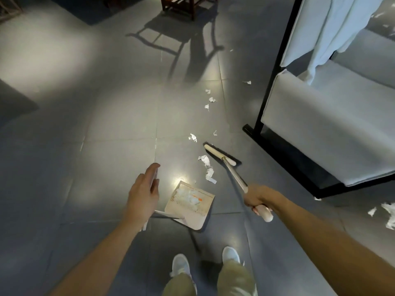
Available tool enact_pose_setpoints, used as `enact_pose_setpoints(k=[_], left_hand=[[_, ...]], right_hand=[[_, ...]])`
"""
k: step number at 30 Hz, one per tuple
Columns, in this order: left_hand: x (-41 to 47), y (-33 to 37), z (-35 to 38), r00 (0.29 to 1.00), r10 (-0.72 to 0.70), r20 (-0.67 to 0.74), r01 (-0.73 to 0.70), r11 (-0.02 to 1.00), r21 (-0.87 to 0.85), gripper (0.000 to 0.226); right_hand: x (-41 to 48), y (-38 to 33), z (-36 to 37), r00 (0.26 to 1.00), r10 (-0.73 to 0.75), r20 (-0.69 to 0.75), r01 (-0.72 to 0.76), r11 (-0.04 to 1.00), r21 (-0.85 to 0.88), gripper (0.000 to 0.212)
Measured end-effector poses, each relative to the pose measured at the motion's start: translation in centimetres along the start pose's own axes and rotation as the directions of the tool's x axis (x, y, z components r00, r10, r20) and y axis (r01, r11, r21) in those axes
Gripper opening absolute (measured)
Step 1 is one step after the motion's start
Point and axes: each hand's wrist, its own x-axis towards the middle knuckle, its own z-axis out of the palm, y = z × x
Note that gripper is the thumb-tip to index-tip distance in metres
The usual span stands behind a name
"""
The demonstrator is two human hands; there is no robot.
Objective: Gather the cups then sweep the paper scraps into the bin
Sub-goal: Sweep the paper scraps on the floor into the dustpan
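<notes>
My right hand [257, 197] grips the pale handle of a broom [235, 176]. Its brush head [220, 155] rests on the grey tiled floor ahead of me. Torn white paper scraps [205, 161] lie just left of the brush head, and more trail away [211, 99] toward the back. A beige dustpan [193, 212] sits on the floor between my hands with scraps and an orange bit piled in it. Its thin handle [168, 215] runs under my left wrist. My left hand [144, 191] hovers above with straight fingers and holds nothing. No cups or bin show.
A black-framed rack [275, 67] with hanging white cloth and a pale cushion stands at the right, with its base bar on the floor. More scraps [389, 212] lie at the far right. A dark wooden chair [183, 5] stands at the back. My shoes [180, 264] are below.
</notes>
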Motion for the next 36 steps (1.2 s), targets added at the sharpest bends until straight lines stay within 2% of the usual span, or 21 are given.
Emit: enact_pose_setpoints(k=[3, 6, 10, 13, 17, 22, 27, 30, 32, 36], left_hand=[[1.6, 0.8, 0.1, 1.000, 0.011, 0.014, -0.011, 1.000, -0.022, 0.040], [2.5, 1.1, -0.1, 1.000, 0.002, 0.028, -0.001, 0.999, -0.037, 0.041], [2.7, 1.0, -0.9, 0.998, 0.029, 0.056, -0.025, 0.997, -0.072, 0.039], [2.8, 0.0, -1.6, 0.996, 0.045, 0.081, -0.039, 0.996, -0.076, 0.039], [3.3, -1.9, -3.0, 0.993, 0.094, 0.066, -0.089, 0.992, -0.086, 0.040], [5.9, -3.4, -4.4, 0.995, 0.081, 0.052, -0.074, 0.989, -0.125, 0.039], [10.5, -4.8, -5.4, 0.996, 0.057, 0.069, -0.047, 0.989, -0.138, 0.040], [14.4, -4.9, -6.2, 0.994, 0.066, 0.090, -0.051, 0.986, -0.160, 0.039], [17.3, -4.7, -6.9, 0.993, 0.070, 0.096, -0.056, 0.988, -0.145, 0.040], [22.6, -4.1, -8.0, 0.993, 0.092, 0.077, -0.086, 0.993, -0.074, 0.040]], right_hand=[[-1.8, -0.8, 1.4, 1.000, 0.019, 0.017, -0.020, 0.999, 0.037, 0.028], [-4.0, -2.1, 1.9, 0.993, 0.022, 0.112, -0.031, 0.996, 0.080, 0.009], [-6.7, -3.3, 0.8, 0.938, 0.054, 0.341, -0.207, 0.879, 0.430, 0.015], [-8.3, -3.6, -0.7, 0.932, 0.027, 0.361, -0.219, 0.835, 0.504, 0.046], [-10.0, -4.0, -1.6, 0.947, 0.012, 0.321, -0.209, 0.782, 0.587, 0.052], [-10.0, -4.3, -4.7, 0.960, -0.023, 0.280, -0.182, 0.709, 0.682, 0.054], [-7.0, -5.3, -9.1, 0.972, -0.034, 0.233, -0.175, 0.560, 0.810, 0.047], [-3.5, -7.0, -11.5, 0.978, -0.009, 0.210, -0.176, 0.510, 0.842, 0.049], [-1.0, -8.2, -13.3, 0.986, 0.023, 0.165, -0.154, 0.510, 0.846, 0.043], [2.9, -10.7, -16.5, 0.994, 0.095, 0.045, -0.091, 0.569, 0.817, 0.007]])
